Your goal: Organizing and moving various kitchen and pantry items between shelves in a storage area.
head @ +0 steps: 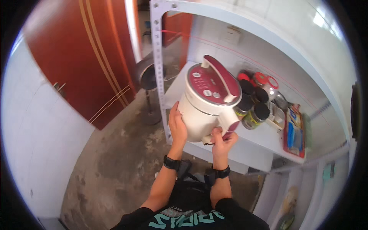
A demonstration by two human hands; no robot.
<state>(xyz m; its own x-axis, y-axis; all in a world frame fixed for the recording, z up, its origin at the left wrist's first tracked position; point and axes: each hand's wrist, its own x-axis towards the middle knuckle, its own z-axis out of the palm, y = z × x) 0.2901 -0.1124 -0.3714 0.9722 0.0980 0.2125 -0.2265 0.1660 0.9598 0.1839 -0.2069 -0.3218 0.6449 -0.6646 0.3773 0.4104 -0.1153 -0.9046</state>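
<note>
A cream soymilk maker with a dark red control lid and a top handle (197, 115) is held up in front of a metal shelf. My left hand (177, 123) presses flat against the left side of its body, fingers pointing up. My right hand (222, 142) grips the lower end of its side handle, with thumb and fingers bent around it. The appliance is slightly tilted, and its underside is hidden. Just behind it stand glass jars with black lids (256, 116).
The white shelf board (258, 141) also holds red-lidded jars (266, 79) and a red tray (294, 132) with a blue packet. A perforated metal post (158, 69) rises at the left, near a round black stool (149, 77) and a red-brown door (86, 57).
</note>
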